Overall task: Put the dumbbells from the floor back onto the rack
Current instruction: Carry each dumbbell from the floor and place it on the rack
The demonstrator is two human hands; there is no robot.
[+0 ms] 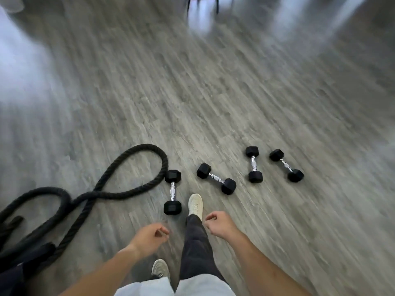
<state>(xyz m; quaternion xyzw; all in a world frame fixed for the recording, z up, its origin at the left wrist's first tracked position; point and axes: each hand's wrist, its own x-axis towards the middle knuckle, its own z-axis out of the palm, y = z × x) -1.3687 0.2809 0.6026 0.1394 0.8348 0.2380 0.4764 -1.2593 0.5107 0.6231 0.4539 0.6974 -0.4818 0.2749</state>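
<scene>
Closest to me, both my hands hang empty in front of my legs. My left hand (149, 235) is loosely curled, fingertips nearly meeting the thumb, pinching nothing. My right hand (220, 224) is likewise half-curled and holds nothing. Between them my forward shoe (195, 206) is planted on the wood-look floor (213, 103).

Just past that shoe lie the four dumbbells, all on the floor, none lifted. The nearest dumbbell (172, 192) sits just left of my shoe, lying roughly away from me, its far head touching or almost touching a loop of thick black rope (128, 167) that sprawls off to the left. The second dumbbell (216, 178) lies at a slant just ahead and right of the shoe. Further right, near each other but apart, are the third dumbbell (253, 164) and the fourth dumbbell (286, 165).

I can't see the rack; the far part of the view is smeared, with only some dark legs (203, 5) at the top edge.

My worries from here: the rope is a trip hazard if I step left toward the nearest weight, and it could snag that weight's head as I lift. The chrome handles look slick, so a lazy grasp could drop one near my feet. Not knowing where the rack stands, I'd carry blind.
</scene>
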